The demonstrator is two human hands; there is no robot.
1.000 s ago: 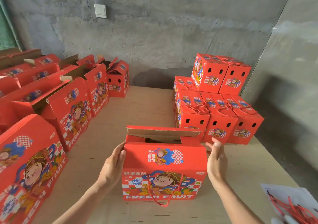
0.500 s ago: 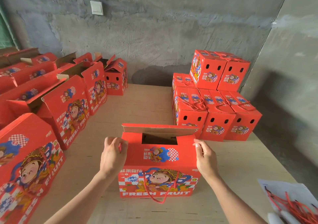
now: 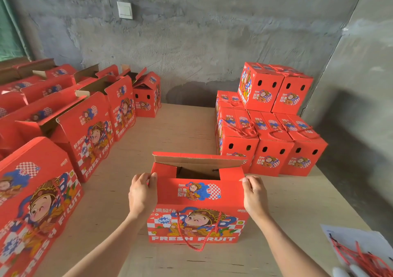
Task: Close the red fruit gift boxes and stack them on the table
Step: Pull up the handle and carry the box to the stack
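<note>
A red fruit gift box [image 3: 197, 223] stands in front of me on the wooden table [image 3: 180, 127], its top partly open. The near flap is folded inward and the far flap [image 3: 197, 159] stands up, showing brown cardboard. My left hand [image 3: 142, 195] pinches the flap's left corner with curled fingers. My right hand [image 3: 254, 195] pinches the right corner. A red rope handle hangs down the box front. A stack of closed red boxes [image 3: 270, 123] sits at the back right, two of them on top.
Several open red boxes [image 3: 85, 127] line the left side of the table, one large box [image 3: 36, 202] close at my left. A plastic bag of red ropes [image 3: 361, 253] lies at the near right corner. A concrete wall stands behind.
Both hands moved from the box's sides up to the near flap's corners and folded it inward over the opening. The view came slightly closer.
</note>
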